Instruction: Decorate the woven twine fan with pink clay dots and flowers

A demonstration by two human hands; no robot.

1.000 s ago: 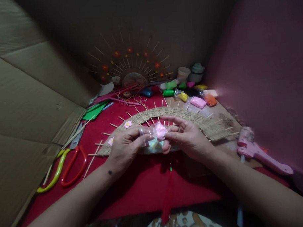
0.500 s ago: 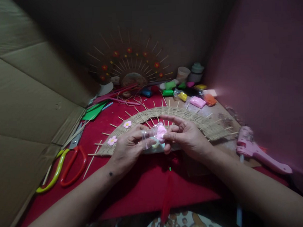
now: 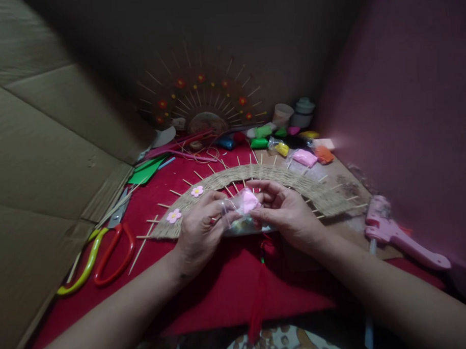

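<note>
My left hand [image 3: 199,225] and my right hand [image 3: 285,209] meet over the middle of a red table [image 3: 221,287]. Between their fingertips they hold a small clear plastic bag of pink clay [image 3: 246,201]. Under the hands lies a woven straw arch [image 3: 294,181] with thin wooden sticks poking out of it like rays. Two small pink flowers [image 3: 174,216] sit on the arch's left end, just left of my left hand.
Red-and-yellow scissors [image 3: 102,255] lie at the left by a cardboard wall [image 3: 37,166]. A pink glue gun [image 3: 395,232] lies at the right. Bags of coloured clay [image 3: 304,156], cups [image 3: 282,113] and a finished stick-and-flower fan [image 3: 203,101] stand at the back.
Both hands have shifted slightly while working the clay bag; the second pink flower on the arch, partly covered before, now shows fully beside my left hand.
</note>
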